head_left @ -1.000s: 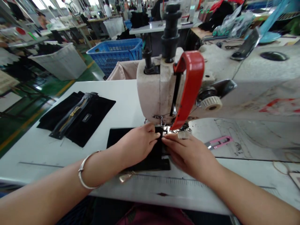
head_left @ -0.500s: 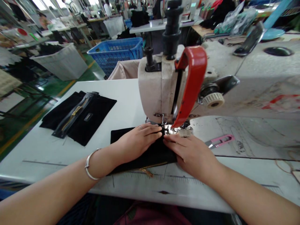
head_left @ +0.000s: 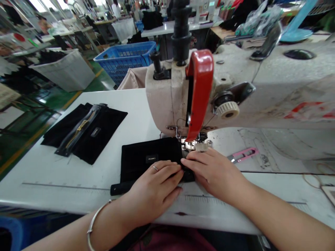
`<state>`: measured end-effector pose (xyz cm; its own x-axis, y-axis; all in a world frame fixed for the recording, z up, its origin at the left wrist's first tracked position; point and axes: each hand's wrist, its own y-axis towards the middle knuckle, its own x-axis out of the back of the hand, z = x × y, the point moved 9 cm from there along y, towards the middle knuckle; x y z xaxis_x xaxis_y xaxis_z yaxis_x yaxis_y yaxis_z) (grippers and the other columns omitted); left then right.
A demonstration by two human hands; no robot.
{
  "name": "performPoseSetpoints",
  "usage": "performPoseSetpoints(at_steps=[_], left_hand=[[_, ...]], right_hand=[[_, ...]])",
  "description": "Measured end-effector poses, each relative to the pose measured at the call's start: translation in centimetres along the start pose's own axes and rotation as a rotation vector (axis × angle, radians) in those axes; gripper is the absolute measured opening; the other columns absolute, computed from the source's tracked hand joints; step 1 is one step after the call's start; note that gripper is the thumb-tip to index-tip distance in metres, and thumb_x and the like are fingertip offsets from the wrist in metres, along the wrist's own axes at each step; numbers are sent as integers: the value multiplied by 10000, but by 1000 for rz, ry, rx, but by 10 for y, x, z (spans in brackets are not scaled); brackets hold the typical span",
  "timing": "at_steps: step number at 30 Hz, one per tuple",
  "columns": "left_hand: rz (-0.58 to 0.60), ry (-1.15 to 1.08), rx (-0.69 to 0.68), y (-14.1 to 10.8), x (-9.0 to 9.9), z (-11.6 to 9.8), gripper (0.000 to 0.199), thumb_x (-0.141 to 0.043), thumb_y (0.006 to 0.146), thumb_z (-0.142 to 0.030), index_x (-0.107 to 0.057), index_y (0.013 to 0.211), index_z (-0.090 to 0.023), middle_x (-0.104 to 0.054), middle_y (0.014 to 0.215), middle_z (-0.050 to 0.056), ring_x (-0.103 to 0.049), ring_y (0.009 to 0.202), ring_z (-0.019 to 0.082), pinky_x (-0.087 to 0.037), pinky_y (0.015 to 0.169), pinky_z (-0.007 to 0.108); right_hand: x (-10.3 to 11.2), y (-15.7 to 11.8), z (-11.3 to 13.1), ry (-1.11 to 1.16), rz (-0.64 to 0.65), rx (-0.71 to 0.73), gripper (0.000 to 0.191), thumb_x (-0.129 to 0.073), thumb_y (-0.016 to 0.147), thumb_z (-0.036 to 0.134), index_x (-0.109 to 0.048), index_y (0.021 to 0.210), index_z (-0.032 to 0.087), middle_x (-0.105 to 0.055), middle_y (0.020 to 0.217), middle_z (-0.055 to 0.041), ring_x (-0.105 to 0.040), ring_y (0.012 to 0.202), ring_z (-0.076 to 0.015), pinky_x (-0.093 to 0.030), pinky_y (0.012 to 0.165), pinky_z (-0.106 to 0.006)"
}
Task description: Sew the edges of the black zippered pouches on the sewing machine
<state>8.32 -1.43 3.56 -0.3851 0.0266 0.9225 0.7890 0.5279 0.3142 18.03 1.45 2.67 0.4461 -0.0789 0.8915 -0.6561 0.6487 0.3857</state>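
A black fabric piece (head_left: 136,150) with a small label lies at the sewing machine (head_left: 164,101), its right edge beside the metal presser foot (head_left: 187,144). My left hand (head_left: 154,188), with a ring, rests on the fabric's lower part, fingers together and pressing down on it. Just right of it, my right hand (head_left: 211,170) has its fingertips on the fabric's right edge, below the foot; its fingers are close together. A rolled dark strip (head_left: 120,188) sticks out left of my left hand. The zipper is not visible under my hands.
More black pieces (head_left: 98,139) with a zipper strip lie on the table (head_left: 60,170) at left. Pink-handled snips (head_left: 244,154) lie right of my right hand. The machine's red guard (head_left: 202,90) rises above the foot. A blue basket (head_left: 123,61) stands behind.
My left hand has moved down and toward me, uncovering the label. The fabric's front edge is now folded or rolled, and the zipper pull has gone from sight. The view has shifted slightly.
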Motion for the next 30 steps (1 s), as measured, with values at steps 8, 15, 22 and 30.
performPoseSetpoints(at_steps=[8, 15, 22, 30], left_hand=[[-42, -47, -25, 10, 5, 25, 271, -581, 932, -224, -622, 1176, -113, -674, 1157, 83, -609, 1116, 197, -513, 1035, 364], [-117, -36, -53, 26, 6, 52, 191, -583, 934, -232, -655, 1096, -161, -703, 1091, 46, -657, 1024, 169, -545, 975, 331], [-101, -38, -60, 34, 1, 67, 232, -600, 932, -297, -673, 1103, -158, -704, 1096, 71, -659, 1032, 203, -548, 956, 361], [-69, -245, -62, 32, 6, 108, 189, -655, 901, -259, -713, 1078, -228, -729, 1061, 31, -673, 1005, 166, -530, 954, 331]], right_hand=[[-10, 3, -5, -12, 53, -43, 373, -509, 865, 68, -612, 1221, 109, -649, 1052, -108, -596, 971, -258, -515, 856, -427], [-7, 10, -14, 17, 75, -138, 408, -513, 838, 77, -590, 1239, 86, -629, 1046, -124, -585, 955, -277, -540, 836, -433], [-4, 8, -19, 30, 41, -195, 426, -482, 839, 77, -562, 1257, 107, -623, 1046, -113, -574, 962, -271, -530, 834, -417], [12, 3, -40, -176, -64, -370, 199, -494, 942, 253, -641, 887, 130, -600, 893, -123, -550, 866, -263, -483, 772, -405]])
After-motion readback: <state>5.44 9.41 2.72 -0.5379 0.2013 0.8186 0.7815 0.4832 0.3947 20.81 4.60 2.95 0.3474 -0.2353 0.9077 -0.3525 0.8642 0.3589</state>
